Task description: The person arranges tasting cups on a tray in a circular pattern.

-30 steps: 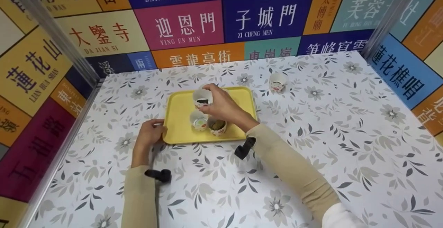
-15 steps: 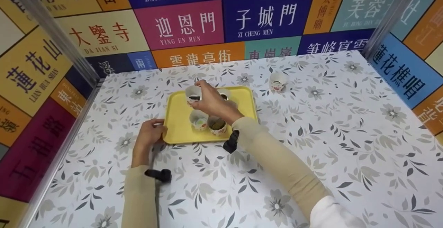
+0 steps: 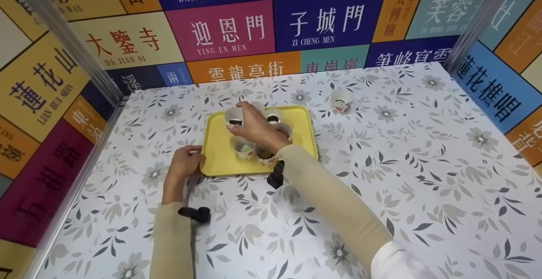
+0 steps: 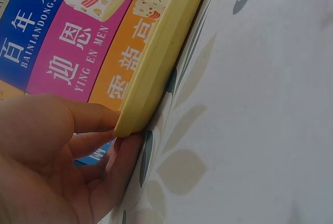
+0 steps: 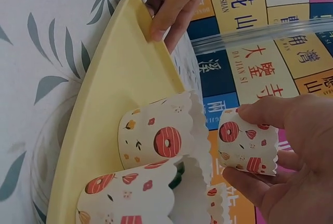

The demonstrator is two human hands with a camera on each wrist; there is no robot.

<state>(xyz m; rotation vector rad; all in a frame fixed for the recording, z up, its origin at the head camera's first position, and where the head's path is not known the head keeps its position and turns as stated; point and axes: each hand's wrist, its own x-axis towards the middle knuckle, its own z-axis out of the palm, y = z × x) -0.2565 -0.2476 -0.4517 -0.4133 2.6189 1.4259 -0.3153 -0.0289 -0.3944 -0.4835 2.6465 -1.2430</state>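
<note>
My right hand (image 3: 256,127) holds a small printed paper cup (image 3: 232,118) over the back left of the yellow tray (image 3: 217,157). In the right wrist view, thumb and fingers grip this cup (image 5: 245,143) by its sides, above the other cups; something dark lies inside it. My left hand (image 3: 183,163) pinches the tray's left rim; in the left wrist view its fingers lie above and below the rim (image 4: 148,88). On the tray stand several more cups, including a front left cup (image 3: 244,151) and a front right cup (image 3: 266,158); my right hand and arm partly hide others.
Another paper cup (image 3: 341,102) stands on the flowered tablecloth (image 3: 381,143), behind and to the right of the tray. Panels (image 3: 220,29) with large lettering wall in the table at the back and sides.
My right hand has carried its cup leftward over the tray, uncovering cups at the back right of it. My left hand has stayed at the tray's left rim.
</note>
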